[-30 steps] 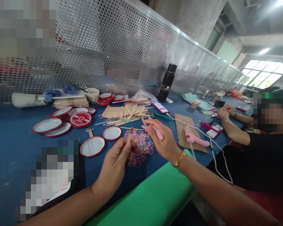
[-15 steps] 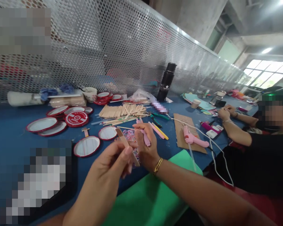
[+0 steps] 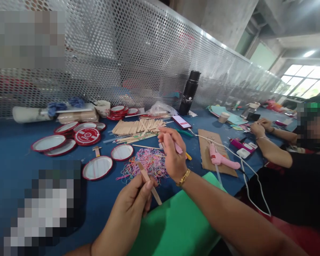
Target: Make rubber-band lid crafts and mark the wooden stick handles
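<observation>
My left hand (image 3: 138, 199) pinches a flat wooden craft stick (image 3: 156, 193) between thumb and fingers, the stick slanting down to the right. My right hand (image 3: 173, 153) is closed round a pink pen-like tool (image 3: 178, 146), higher up and apart from the stick. Below and left of it lies a tangled heap of coloured strings (image 3: 146, 161). Behind the heap is a pile of wooden sticks (image 3: 136, 126). A round lid (image 3: 97, 168) with a red rim and a smaller one (image 3: 122, 152) lie left of the strings.
More red-rimmed lids (image 3: 49, 143) lie at the left. A black bottle (image 3: 190, 93) stands by the perforated metal screen (image 3: 144, 53). Right are a phone (image 3: 181, 122), a pink glue gun (image 3: 221, 160) on cardboard (image 3: 206, 145), white cables and another person's arms (image 3: 274, 145). Green material (image 3: 176, 220) lies nearest.
My right hand has moved up and right, away from the stick, with the pink tool. My left hand has lowered slightly with the stick. More of the string heap shows.
</observation>
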The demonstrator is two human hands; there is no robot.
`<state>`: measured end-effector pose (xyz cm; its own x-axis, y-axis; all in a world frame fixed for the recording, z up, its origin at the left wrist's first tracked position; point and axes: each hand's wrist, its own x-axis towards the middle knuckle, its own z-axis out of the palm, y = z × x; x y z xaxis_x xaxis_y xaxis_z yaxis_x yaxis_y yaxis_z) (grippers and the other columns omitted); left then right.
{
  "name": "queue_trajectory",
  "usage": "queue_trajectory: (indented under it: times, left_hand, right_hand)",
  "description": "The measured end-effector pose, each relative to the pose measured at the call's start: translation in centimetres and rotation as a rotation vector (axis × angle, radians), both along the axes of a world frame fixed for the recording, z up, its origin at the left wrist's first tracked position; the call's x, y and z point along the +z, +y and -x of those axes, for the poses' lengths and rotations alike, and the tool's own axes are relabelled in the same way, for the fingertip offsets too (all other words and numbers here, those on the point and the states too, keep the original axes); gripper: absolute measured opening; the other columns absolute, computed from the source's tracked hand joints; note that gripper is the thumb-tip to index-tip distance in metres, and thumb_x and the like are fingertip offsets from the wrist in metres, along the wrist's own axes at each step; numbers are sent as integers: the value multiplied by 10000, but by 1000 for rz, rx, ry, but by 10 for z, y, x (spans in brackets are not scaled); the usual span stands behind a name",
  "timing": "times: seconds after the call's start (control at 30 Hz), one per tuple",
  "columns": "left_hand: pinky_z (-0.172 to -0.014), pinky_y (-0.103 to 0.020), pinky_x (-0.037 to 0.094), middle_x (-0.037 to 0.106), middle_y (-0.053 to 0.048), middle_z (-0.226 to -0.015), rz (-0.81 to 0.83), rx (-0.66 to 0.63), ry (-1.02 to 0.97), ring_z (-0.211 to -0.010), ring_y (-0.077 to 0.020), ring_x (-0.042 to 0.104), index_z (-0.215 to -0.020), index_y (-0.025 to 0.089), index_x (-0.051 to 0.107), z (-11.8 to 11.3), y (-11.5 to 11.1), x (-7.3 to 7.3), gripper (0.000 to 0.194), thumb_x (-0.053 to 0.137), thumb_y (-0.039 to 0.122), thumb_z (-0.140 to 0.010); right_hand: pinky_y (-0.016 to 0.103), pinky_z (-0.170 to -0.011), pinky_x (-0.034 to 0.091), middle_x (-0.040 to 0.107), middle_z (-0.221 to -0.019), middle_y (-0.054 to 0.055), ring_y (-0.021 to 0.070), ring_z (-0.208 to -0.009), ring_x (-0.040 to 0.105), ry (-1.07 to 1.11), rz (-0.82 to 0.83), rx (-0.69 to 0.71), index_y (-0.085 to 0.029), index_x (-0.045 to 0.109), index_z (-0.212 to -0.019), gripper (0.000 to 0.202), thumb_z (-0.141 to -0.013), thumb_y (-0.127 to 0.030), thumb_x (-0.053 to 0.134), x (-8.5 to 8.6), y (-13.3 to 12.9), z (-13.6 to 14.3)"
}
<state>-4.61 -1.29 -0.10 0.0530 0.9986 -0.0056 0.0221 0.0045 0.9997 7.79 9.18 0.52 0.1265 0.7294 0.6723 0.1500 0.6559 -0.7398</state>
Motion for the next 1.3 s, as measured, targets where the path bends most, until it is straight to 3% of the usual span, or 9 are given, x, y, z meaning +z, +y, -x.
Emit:
queue_trajectory:
  times: [0.1, 0.17, 0.3, 0.43, 0.6, 0.7, 1.3]
  left_hand:
    - [-412, -198, 295, 418, 71, -564, 12, -8, 0, -479, -99, 336, -745, 211, 569, 3, 6, -4, 397, 609, 581, -881]
    - [-437, -195, 316, 452, 55, -615, 4, -25, -13, -517, -104, 350, -779, 209, 571, 3, 7, -7, 364, 606, 552, -893]
    - [-551, -220, 429, 587, -15, -771, -82, -55, 11, -662, -147, 468, -797, 210, 585, 4, 8, -9, 316, 597, 507, -906]
    - [-516, -218, 397, 577, -6, -729, -134, -62, 136, -634, -147, 445, -799, 210, 625, 7, 12, -11, 299, 564, 471, -930]
    - [-438, -209, 313, 478, 39, -610, -133, -66, 193, -524, -118, 362, -696, 219, 551, 7, 15, -15, 354, 552, 488, -926]
    - [-396, -215, 289, 442, 61, -547, -95, -98, 171, -449, -110, 344, -705, 231, 534, 5, 14, -13, 351, 523, 501, -928]
    - [-405, -210, 329, 462, 61, -528, -125, -106, 213, -433, -107, 388, -700, 229, 534, 5, 13, -13, 311, 486, 434, -929]
  right_hand:
    - [333, -750, 559, 690, -1000, 56, 177, -860, 673, 49, 53, 62, -244, 629, -1187, 238, -995, -286, 495, 5, -27, -11]
    - [355, -771, 553, 701, -997, 54, 189, -868, 674, -40, 22, 84, -243, 667, -1100, 197, -968, -234, 521, 7, -45, -19]
    - [430, -863, 506, 682, -777, 8, 187, -737, 641, -240, -119, 40, -237, 663, -886, 145, -877, -132, 562, 2, -67, -25]
    - [457, -921, 467, 619, -687, -36, 163, -645, 612, -255, -187, -76, -241, 587, -815, 134, -837, -109, 595, -9, -67, -21]
    - [424, -871, 466, 626, -676, -44, 144, -606, 604, -281, -225, -42, -239, 567, -812, 125, -847, -121, 588, -12, -61, -22]
    - [433, -922, 448, 626, -679, -45, 140, -626, 614, -323, -209, -42, -235, 569, -808, 118, -836, -125, 602, -13, -61, -23]
    - [402, -930, 455, 619, -668, -44, 123, -628, 607, -353, -200, -7, -209, 573, -783, 89, -827, -135, 596, -13, -63, -19]
